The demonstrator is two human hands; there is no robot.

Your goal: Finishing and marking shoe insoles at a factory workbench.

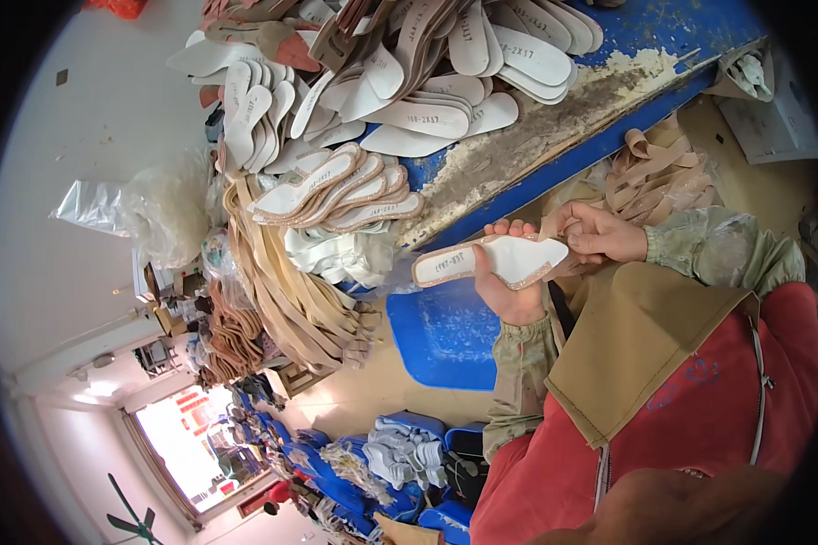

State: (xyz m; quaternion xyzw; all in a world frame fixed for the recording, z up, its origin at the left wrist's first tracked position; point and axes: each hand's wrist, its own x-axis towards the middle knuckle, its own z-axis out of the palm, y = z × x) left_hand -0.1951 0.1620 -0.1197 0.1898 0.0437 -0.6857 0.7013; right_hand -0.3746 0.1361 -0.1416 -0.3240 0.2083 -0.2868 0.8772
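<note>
My left hand (pixel 511 298) grips a white insole (pixel 521 258), its thumb across the top face and its fingers underneath, with some fingertips showing past the far edge. Tan edging tape runs along much of the insole's rim. At the pointed end, my right hand (pixel 607 234) is closed, thumb and fingers pinching the tan tape (pixel 554 224) against the insole's edge. Beside the right hand hangs a loose heap of the same tape (pixel 654 173). Finished-looking insoles with tan rims (pixel 373 211) lie stacked at the bench's near left corner.
Many plain white insoles (pixel 418 118) are piled on the blue bench (pixel 554 154), whose worn edge faces me. Long beige strips (pixel 282 272) hang off its left end. Below stands a blue stool (pixel 441 336). A brown apron (pixel 645 336) covers my front. A white box (pixel 773 127) stands at right.
</note>
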